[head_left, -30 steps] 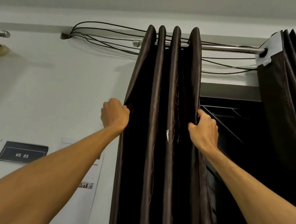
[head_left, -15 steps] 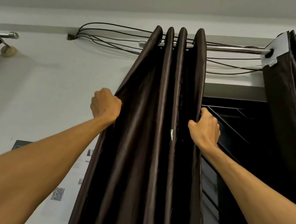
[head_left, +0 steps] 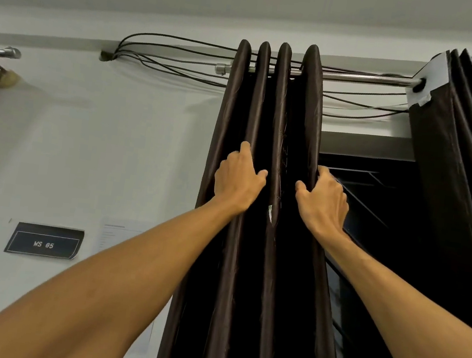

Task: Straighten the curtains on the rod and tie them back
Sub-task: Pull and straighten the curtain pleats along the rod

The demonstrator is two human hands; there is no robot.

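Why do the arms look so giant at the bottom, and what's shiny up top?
Head view, wide-angle lens: the left forearm and right forearm swell near the bottom edge. Head view: the curtain rod glints; the dark brown curtain goes nearly black between folds.

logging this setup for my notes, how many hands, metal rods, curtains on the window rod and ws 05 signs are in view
hands: 2, left hand, right hand
metal rods: 2, window rod, left rod
curtains on the window rod: 2, middle curtain, right curtain
WS 05 sign: 1
total: 7
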